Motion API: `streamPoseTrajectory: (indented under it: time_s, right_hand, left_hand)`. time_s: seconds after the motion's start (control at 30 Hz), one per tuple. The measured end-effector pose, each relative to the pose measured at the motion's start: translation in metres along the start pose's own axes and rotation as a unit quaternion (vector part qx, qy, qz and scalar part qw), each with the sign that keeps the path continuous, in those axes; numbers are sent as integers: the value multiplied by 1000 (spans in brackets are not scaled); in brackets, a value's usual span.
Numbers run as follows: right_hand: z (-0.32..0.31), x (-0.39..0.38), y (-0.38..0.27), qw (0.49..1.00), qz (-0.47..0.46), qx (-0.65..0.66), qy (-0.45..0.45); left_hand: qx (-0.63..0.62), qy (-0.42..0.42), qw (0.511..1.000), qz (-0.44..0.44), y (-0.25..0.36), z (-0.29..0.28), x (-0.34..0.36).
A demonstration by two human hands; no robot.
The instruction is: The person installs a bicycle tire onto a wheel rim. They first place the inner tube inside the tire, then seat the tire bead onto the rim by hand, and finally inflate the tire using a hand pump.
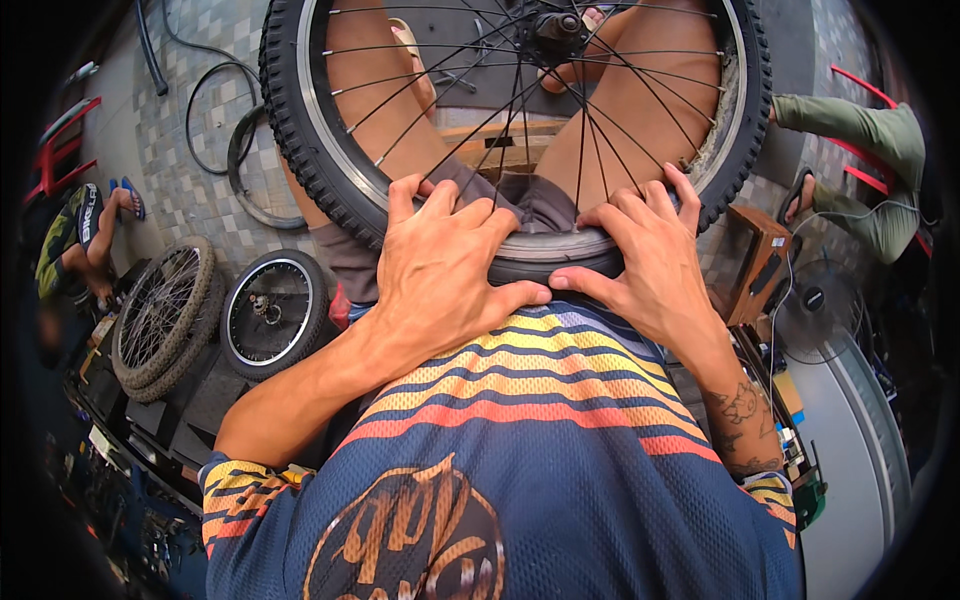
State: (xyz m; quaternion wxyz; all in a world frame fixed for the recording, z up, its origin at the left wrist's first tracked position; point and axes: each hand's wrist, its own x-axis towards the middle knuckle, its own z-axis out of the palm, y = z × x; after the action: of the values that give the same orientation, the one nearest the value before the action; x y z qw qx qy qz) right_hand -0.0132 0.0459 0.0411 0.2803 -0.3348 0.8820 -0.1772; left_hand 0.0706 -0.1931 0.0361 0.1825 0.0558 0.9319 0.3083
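Note:
A spoked bicycle wheel with a knobby black tire [318, 165] rests across my lap, its hub [556, 36] toward the far side. My left hand [435, 262] grips the near edge, its fingers over the rim and its thumb pressed on the tire. On the other side, my right hand [652, 250] grips the same edge in a mirrored way. The two thumb tips point toward each other, with a small gap between them. Between the hands, a stretch of silver rim [556, 243] shows above the black tire wall. The undersides of the fingers are partly hidden.
At left lie stacked knobby wheels [165, 320], a smaller wheel [272, 312] and a black inner tube [240, 165] on the tiled floor. Tools lie on a dark mat ahead. To the right are a wooden box [757, 262], a fan [822, 310] and a seated person's leg [860, 135]. Another person sits far left.

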Motion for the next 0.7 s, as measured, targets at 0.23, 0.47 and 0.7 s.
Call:
streamPoseTrajectory:
  time_s: [0.23, 0.47, 0.7]
  right_hand:
    - [14, 3, -6, 998, 33, -7, 45]
    - [25, 1, -2, 995, 1, -37, 96]
    - [9, -8, 4, 996, -39, -19, 74]
  left_hand:
    - [6, 15, 1000, 0, -6, 6, 4]
    - [29, 6, 1000, 10, -10, 7, 10]
    - [82, -57, 987, 125, -25, -15, 0]
